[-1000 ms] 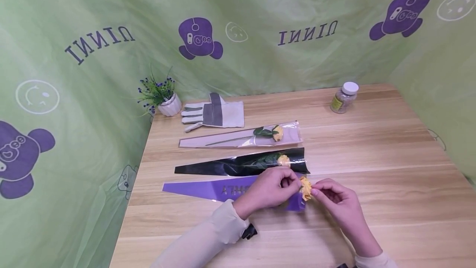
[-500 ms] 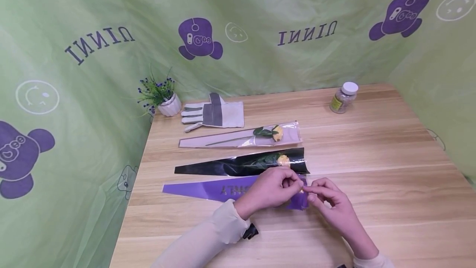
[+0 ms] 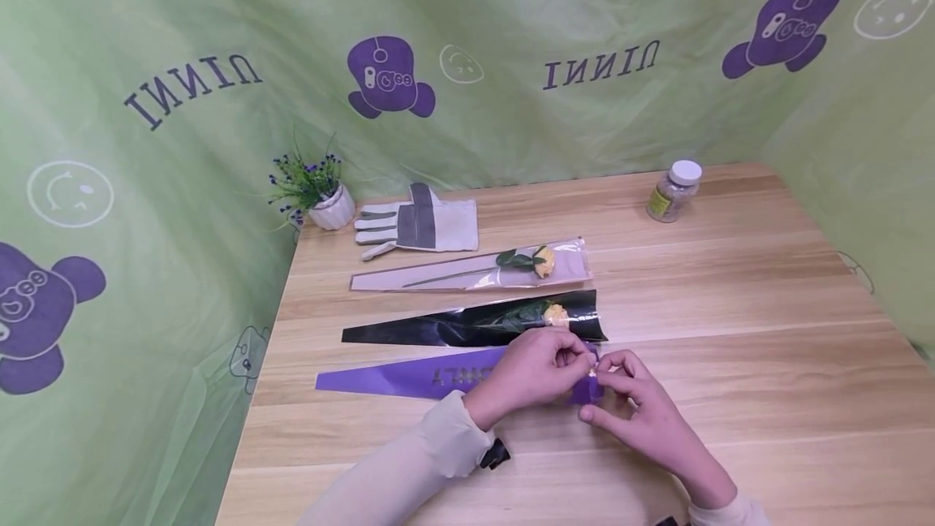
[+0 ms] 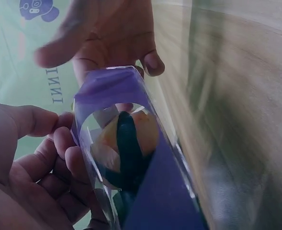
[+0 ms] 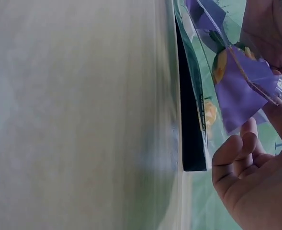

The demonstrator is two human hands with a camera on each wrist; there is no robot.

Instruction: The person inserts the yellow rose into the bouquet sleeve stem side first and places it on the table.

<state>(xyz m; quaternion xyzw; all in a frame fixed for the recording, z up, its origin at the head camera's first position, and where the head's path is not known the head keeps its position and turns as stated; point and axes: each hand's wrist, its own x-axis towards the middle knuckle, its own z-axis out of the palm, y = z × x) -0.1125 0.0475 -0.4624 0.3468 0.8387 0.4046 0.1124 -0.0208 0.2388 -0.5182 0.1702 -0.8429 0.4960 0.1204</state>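
Note:
A purple flower sleeve with a clear front lies nearest the person, its wide mouth lifted off the table. Inside it sits a yellow-orange rose with green sepals, mostly hidden by the hands in the head view. My left hand pinches the sleeve's edge by its mouth between thumb and fingertips. At the mouth, my right hand touches the purple film with its index finger. Its thumb stands apart and its other fingers are loosely bent.
Behind the purple sleeve lie a black sleeve and a pale pink sleeve, each with a yellow rose. A work glove, a potted plant and a white-capped jar stand or lie farther back.
A second ago the right hand pinched the rose outside the sleeve's mouth; the rose is now inside. The right thumb has spread away. My left hand has stayed on the sleeve's edge.

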